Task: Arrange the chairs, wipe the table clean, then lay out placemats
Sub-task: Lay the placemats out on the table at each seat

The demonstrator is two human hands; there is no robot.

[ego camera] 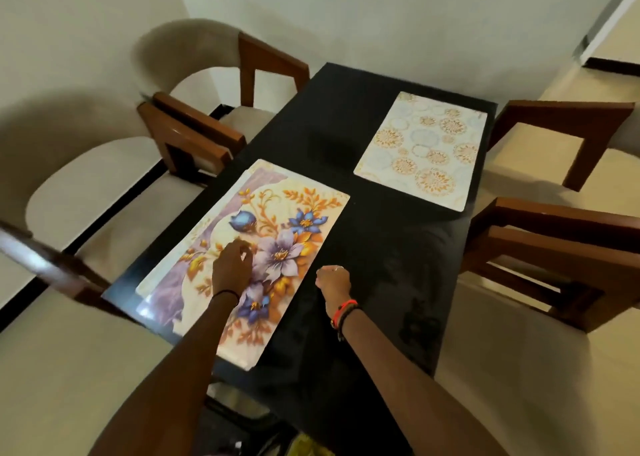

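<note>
A floral placemat (294,213) with purple and blue flowers lies on the near left part of the black table (391,247); another mat's edge peeks out under its left side. My left hand (231,266) rests on it with fingers curled, pinching at its surface. My right hand (333,280) hovers as a fist over bare table just right of that mat. A pale placemat (422,150) with orange circle patterns lies at the far right of the table.
Two wooden chairs with cream cushions stand at the left, one far (194,74) and one near (86,192). Two more stand at the right, far (561,133) and near (554,258). A wall runs behind the table.
</note>
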